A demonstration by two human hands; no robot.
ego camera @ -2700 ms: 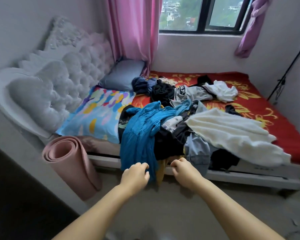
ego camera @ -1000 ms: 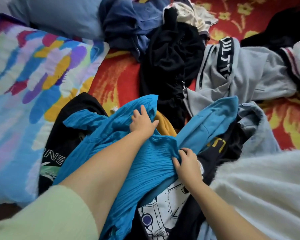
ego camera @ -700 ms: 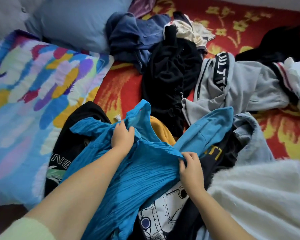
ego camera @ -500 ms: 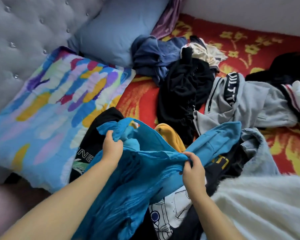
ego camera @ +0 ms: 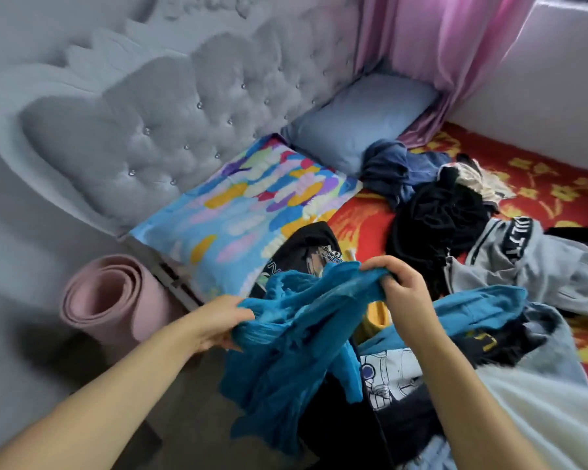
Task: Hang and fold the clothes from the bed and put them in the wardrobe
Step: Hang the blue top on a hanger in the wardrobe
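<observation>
A crinkled blue garment (ego camera: 292,337) is lifted off the clothes pile at the near edge of the bed (ego camera: 364,225). My left hand (ego camera: 218,323) grips its left end and my right hand (ego camera: 401,286) grips its upper right end, so the cloth stretches between them and hangs down below. Under it lie a black printed shirt (ego camera: 302,252), a white astronaut-print top (ego camera: 394,378) and another blue piece (ego camera: 472,307). Further back sit a black garment (ego camera: 435,215), grey sweatpants (ego camera: 540,266) and a navy item (ego camera: 387,171).
A multicoloured pillow (ego camera: 245,212) and a pale blue pillow (ego camera: 357,120) lean on the grey tufted headboard (ego camera: 170,123). A rolled pink mat (ego camera: 109,300) stands on the floor left of the bed. A pink curtain (ego camera: 438,39) hangs behind. A fluffy white garment (ego camera: 557,418) lies at right.
Both hands have pulled the blue garment up and toward me, off the pile. The view has drawn back and swung left, showing the headboard and the pink mat.
</observation>
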